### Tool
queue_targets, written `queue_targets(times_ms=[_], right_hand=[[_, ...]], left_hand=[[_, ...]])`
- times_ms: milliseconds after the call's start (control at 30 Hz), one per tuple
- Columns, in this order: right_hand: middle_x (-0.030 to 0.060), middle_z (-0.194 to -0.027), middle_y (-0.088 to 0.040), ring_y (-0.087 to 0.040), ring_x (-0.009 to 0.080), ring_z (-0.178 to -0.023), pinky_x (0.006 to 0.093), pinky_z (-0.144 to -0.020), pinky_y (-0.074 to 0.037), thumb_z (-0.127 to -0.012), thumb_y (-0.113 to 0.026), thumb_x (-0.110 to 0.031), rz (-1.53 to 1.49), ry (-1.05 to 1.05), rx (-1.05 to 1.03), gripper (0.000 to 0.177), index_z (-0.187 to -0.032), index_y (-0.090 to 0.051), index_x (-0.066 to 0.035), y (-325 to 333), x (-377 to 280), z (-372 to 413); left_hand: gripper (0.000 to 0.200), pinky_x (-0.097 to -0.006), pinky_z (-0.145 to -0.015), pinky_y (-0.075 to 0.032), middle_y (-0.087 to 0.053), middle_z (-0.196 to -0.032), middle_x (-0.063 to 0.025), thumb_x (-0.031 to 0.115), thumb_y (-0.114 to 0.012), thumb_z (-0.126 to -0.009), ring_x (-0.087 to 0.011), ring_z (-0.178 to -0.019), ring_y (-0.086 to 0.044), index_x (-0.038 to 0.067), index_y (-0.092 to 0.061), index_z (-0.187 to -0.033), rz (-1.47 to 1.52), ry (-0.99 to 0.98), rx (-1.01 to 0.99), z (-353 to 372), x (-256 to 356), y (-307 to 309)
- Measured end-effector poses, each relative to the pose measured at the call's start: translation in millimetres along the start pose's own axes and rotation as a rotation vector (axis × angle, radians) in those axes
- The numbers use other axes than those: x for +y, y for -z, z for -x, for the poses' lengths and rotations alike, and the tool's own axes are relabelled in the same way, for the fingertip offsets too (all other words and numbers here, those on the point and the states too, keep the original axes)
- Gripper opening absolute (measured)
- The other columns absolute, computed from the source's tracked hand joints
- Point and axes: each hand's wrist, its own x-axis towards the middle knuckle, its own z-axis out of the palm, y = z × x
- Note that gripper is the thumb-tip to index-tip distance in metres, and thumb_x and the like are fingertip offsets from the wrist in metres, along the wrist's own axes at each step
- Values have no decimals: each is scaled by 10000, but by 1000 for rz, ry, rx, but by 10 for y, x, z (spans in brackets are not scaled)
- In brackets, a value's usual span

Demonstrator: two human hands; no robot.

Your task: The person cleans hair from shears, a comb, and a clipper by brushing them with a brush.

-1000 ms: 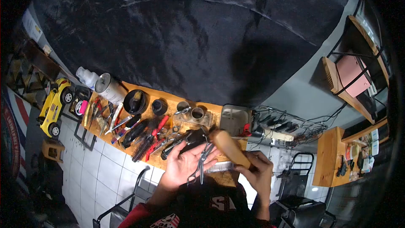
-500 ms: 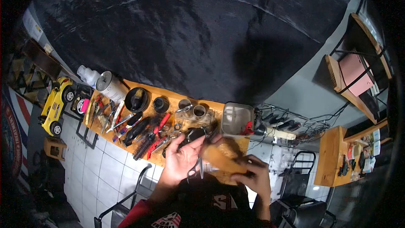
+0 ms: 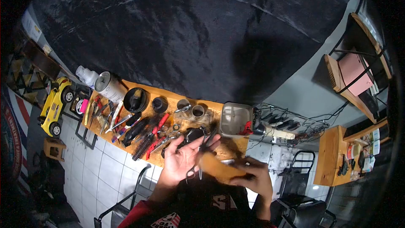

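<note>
My left hand [image 3: 181,158] is turned palm up with its fingers partly stretched. A pair of hair-cutting scissors [image 3: 192,173] lies across it, the finger rings hanging down by the palm. My right hand [image 3: 258,177] grips a wooden-coloured brush [image 3: 221,167], whose dark bristles reach the fingers of my left hand. The brush is smeared by motion. Behind it a strip of pale comb teeth [image 3: 228,161] shows; what holds the comb is hidden.
On the wooden table [image 3: 122,141] lie a round hairbrush [image 3: 143,150], several combs and scissors, a black bowl [image 3: 135,100] and a metal can [image 3: 110,86]. A grey plastic tray [image 3: 236,120] stands at the right, near cables. A chair [image 3: 295,202] is at lower right.
The brush has shifted slightly left and down against my left hand. The left fingers spread a little, and the comb teeth now show farther right.
</note>
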Motion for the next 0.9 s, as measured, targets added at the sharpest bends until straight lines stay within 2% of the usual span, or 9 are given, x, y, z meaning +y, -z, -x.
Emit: queue_targets(times_ms=[67,200,333,467,500,567,600,833,900], right_hand=[[143,-891,-674,-666,260,-803,329,-688,-509,-588,-877,-240,28,-123,105,470,-949,-703,5,-47,-93,-81],[145,-892,-673,-672,254,-794,319,-697,-524,-647,-855,-240,-57,27,-200,444,-987,-700,0,-94,39,-17],[141,-932,-684,-685,270,-838,321,-711,-537,-637,-852,-213,-36,54,-481,442,-1006,-707,-18,-16,7,51],[135,-892,-678,-680,251,-813,333,-698,-530,-608,-864,-208,-63,119,-126,459,-999,-709,-24,-30,6,53],[138,-885,-674,-670,246,-789,323,-683,-520,-604,-866,-228,-4,18,-69,477,-999,-705,-15,-19,-42,22],[139,-884,-670,-660,247,-771,317,-671,-511,-615,-860,-251,42,-82,93,480,-999,-702,-10,-55,-96,-46],[139,-918,-676,-667,257,-797,315,-686,-515,-637,-848,-266,76,-112,123,461,-998,-704,-16,-58,-147,-86],[140,-945,-684,-684,269,-829,326,-713,-532,-629,-862,-243,-41,22,-301,434,-976,-717,-27,-16,-3,107],[136,-907,-681,-685,260,-809,320,-691,-530,-597,-877,-247,-32,67,-274,450,-952,-718,-20,53,2,109]], left_hand=[[757,-433,-1162,-150,-222,-1511,-233,463,-360,-923,-309,-1422,-193,-95,-244,-1421,52,15,-22,4,-13,-3],[793,-413,-1150,-184,-226,-1519,-209,501,-362,-904,-299,-1417,-218,-85,-247,-1426,-178,-34,9,-36,-6,9],[742,-433,-1159,-175,-202,-1516,-235,435,-375,-920,-320,-1425,-180,-102,-247,-1415,44,-58,6,-20,8,26],[751,-439,-1155,-188,-202,-1517,-233,444,-378,-916,-326,-1423,-183,-104,-249,-1413,-27,-34,9,-29,12,-14],[754,-437,-1154,-192,-209,-1516,-230,460,-374,-913,-328,-1418,-199,-93,-264,-1413,-92,-44,12,-31,-24,-61],[753,-423,-1153,-195,-217,-1515,-227,476,-368,-909,-323,-1412,-217,-75,-286,-1414,27,29,-26,-26,-2,50],[754,-403,-1155,-192,-213,-1518,-220,482,-362,-910,-309,-1414,-217,-65,-279,-1422,-96,30,-63,-27,-1,24],[760,-413,-1165,-165,-203,-1519,-225,443,-401,-912,-302,-1427,-180,-91,-231,-1426,-25,-47,-2,-51,-9,-15],[759,-413,-1166,-164,-192,-1522,-225,438,-409,-914,-304,-1428,-175,-93,-229,-1425,-4,-36,-18,-57,-14,-17]])
